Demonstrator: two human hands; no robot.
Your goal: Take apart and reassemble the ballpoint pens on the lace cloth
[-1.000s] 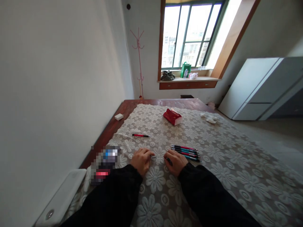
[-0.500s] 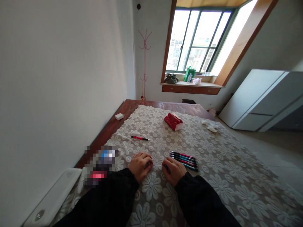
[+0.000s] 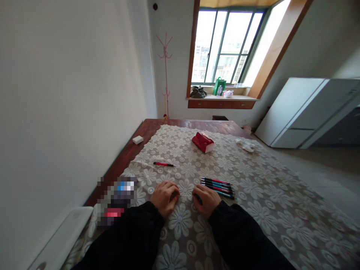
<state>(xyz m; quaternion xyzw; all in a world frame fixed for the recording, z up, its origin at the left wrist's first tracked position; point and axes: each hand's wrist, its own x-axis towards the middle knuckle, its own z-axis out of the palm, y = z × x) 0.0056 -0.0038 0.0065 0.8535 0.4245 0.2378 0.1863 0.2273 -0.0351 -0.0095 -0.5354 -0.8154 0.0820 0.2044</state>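
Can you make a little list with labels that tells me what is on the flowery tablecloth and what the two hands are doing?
surface: white lace flower-patterned tablecloth on a dark red wooden table
left hand: curled, knuckles up, resting on the cloth; whether it holds anything cannot be seen
right hand: resting on the cloth, a dark pen-like thing under its fingers
beside right hand: row of pink and teal pens
farther off: single red pen, red tissue pack, small white block
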